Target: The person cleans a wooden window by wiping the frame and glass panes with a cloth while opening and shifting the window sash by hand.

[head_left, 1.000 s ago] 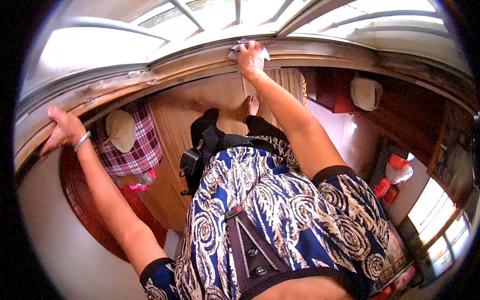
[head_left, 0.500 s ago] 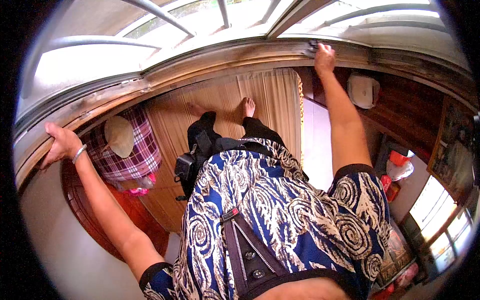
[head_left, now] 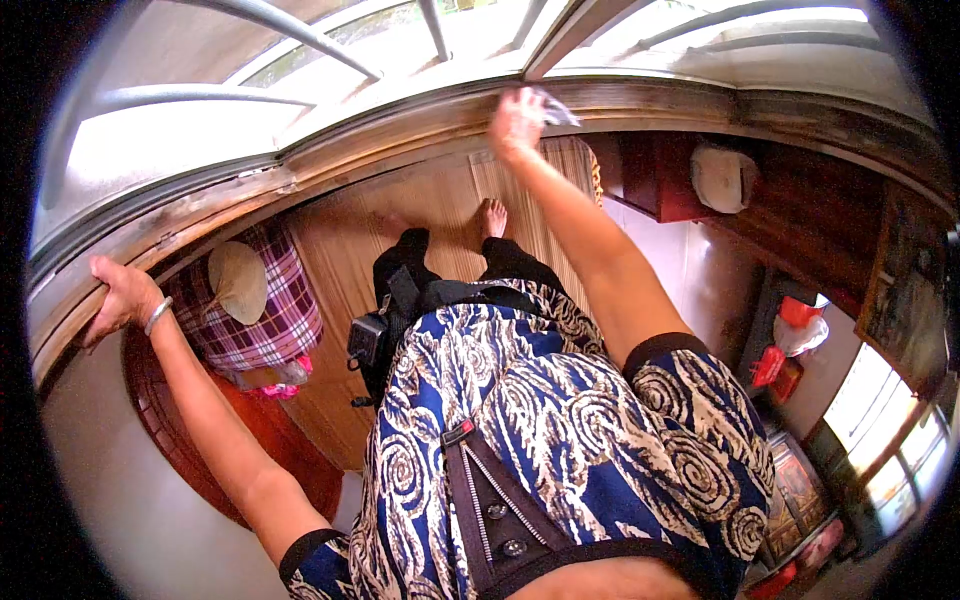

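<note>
A long wooden window frame (head_left: 400, 132) curves across the upper part of the head view. My right hand (head_left: 518, 125) is at its middle, closed on a pale cloth (head_left: 556, 108) that sticks out to the right of the fingers; the hand is slightly blurred. At the far left, my left hand (head_left: 125, 298), with a bracelet at the wrist, grips the lower edge of the window frame, thumb on top and fingers partly hidden beneath.
Metal bars (head_left: 290, 35) cross the bright window. My bare feet stand on a striped mat (head_left: 350, 240). A hat (head_left: 238, 282) lies on plaid fabric (head_left: 285, 335) at left. Dark red furniture (head_left: 640, 180) holds a pale round object (head_left: 722, 180) at right.
My right hand went right along the frame with the cloth, then came back left to the middle. My left hand stays on the frame, slightly lower in view.
</note>
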`<state>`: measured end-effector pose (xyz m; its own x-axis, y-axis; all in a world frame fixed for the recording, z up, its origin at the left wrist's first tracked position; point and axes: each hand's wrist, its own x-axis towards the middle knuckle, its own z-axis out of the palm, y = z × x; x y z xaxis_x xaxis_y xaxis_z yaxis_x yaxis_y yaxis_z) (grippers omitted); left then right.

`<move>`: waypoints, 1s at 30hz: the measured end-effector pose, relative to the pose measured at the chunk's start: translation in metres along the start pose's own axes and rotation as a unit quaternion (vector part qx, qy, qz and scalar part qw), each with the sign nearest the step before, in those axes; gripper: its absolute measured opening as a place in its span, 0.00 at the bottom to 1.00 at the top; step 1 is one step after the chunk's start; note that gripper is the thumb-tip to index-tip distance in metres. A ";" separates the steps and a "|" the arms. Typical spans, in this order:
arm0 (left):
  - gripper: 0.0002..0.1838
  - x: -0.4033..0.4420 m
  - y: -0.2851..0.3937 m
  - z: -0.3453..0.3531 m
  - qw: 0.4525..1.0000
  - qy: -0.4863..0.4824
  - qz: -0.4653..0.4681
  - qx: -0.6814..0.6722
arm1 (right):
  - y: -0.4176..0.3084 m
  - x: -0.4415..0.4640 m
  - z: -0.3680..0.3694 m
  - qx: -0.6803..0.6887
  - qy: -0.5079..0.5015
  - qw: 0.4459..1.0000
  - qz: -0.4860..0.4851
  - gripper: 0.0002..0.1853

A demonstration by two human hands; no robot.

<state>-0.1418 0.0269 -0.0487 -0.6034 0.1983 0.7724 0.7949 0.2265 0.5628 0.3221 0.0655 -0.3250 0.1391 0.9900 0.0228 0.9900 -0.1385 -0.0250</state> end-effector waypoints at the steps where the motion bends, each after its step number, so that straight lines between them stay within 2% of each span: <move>1: 0.67 -0.001 0.004 0.000 1.000 0.000 0.013 -0.014 | -0.018 -0.008 0.014 -0.009 0.025 0.999 -0.046 0.11; 2: 0.67 0.000 0.005 -0.001 0.999 0.000 0.026 -0.027 | -0.036 -0.014 0.015 0.005 0.009 0.995 -0.104 0.12; 3: 0.67 0.000 0.000 0.000 0.999 0.001 0.028 -0.027 | -0.052 -0.019 0.020 -0.001 0.043 0.988 -0.150 0.15; 4: 0.67 0.001 -0.007 0.001 1.000 -0.002 0.019 -0.007 | -0.065 -0.021 0.016 0.049 -0.022 0.986 -0.159 0.18; 6: 0.67 0.004 -0.013 0.003 1.000 -0.006 0.014 0.009 | -0.069 -0.020 0.009 0.061 -0.060 0.966 -0.244 0.20; 7: 0.66 0.005 -0.012 0.004 1.000 -0.005 -0.002 0.008 | -0.063 -0.018 0.007 0.061 -0.058 0.967 -0.241 0.20; 8: 0.66 0.004 -0.012 0.005 1.000 -0.003 -0.019 0.007 | -0.049 -0.016 0.004 0.075 -0.018 0.957 -0.281 0.19; 9: 0.66 0.005 -0.019 0.007 1.000 -0.002 -0.020 0.004 | -0.035 -0.014 0.002 0.088 0.023 0.942 -0.322 0.19; 10: 0.66 0.009 -0.033 0.010 1.000 0.007 0.009 0.017 | -0.018 -0.012 -0.001 0.087 0.023 0.942 -0.323 0.19; 11: 0.66 0.012 -0.040 0.011 0.999 0.016 0.038 0.031 | 0.001 -0.010 -0.005 0.095 0.015 0.949 -0.301 0.20; 16: 0.66 0.012 -0.041 0.014 1.000 0.013 0.020 0.006 | 0.097 0.013 -0.009 0.037 0.034 0.967 -0.248 0.21; 18: 0.66 0.023 -0.077 0.019 0.994 0.030 0.062 0.090 | 0.142 0.025 0.002 -0.008 0.077 0.967 -0.241 0.24; 20: 0.66 0.012 -0.040 0.010 0.996 0.010 0.031 0.081 | 0.181 0.035 0.000 0.009 0.133 0.973 -0.190 0.22; 22: 0.66 0.002 -0.013 0.009 1.000 0.013 0.009 -0.024 | 0.210 0.044 -0.010 0.022 0.123 0.981 -0.147 0.18; 23: 0.65 0.017 -0.063 0.017 0.997 0.024 0.037 0.055 | 0.215 0.048 -0.013 0.012 0.102 0.988 -0.116 0.18; 25: 0.65 0.017 -0.066 0.018 0.996 0.029 0.048 0.068 | 0.208 0.052 -0.024 -0.003 0.044 0.999 -0.017 0.17; 26: 0.64 0.018 -0.067 0.017 0.994 0.037 0.062 0.080 | 0.198 0.052 -0.021 -0.004 0.044 0.999 -0.018 0.17; 28: 0.64 0.020 -0.066 0.016 0.994 0.039 0.078 0.071 | 0.178 0.053 -0.005 -0.010 0.027 0.995 0.093 0.15; 30: 0.64 0.013 -0.040 0.015 0.993 0.039 0.093 0.057 | 0.148 0.036 0.011 -0.053 0.075 0.996 0.022 0.13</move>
<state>-0.1825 0.0350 -0.0662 -0.4371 0.1735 0.8825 0.8769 0.3002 0.3753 0.4735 0.0804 -0.3387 0.1760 0.9691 0.1728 0.9786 -0.1913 0.0761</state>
